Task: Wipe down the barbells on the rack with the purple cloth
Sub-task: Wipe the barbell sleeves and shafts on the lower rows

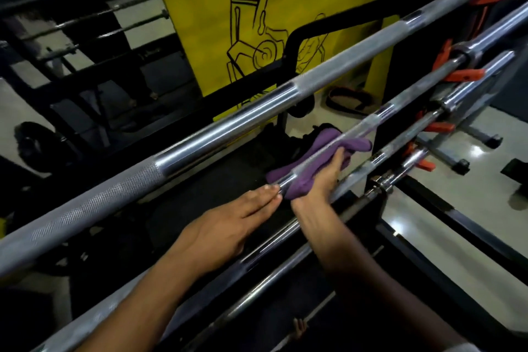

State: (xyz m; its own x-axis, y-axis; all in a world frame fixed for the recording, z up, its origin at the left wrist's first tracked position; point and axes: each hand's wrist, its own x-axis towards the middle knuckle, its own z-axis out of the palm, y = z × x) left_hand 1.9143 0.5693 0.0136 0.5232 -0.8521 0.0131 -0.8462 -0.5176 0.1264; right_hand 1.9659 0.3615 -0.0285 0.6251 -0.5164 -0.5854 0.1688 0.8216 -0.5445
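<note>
Chrome barbells [228, 120] run near-left to far-right, stacked on the rack [374, 191]. Right hand [320, 180] grips the purple cloth [303, 177] wrapped around the second bar [405, 94], mid-shaft. Left hand [228, 226] — fingers straight, tips touching the same bar just left of the cloth. Behind: yellow wall [205, 17] with black drawing, glossy grey floor [457, 203] right.

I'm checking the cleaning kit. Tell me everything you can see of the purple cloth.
The purple cloth looks like soft, thick fabric, bunched and folded rather than spread flat. It is draped over the second barbell from the top, with folds hanging on both sides of the shaft. The right hand presses it against the bar; the left hand rests on the same bar just beside it.
</note>
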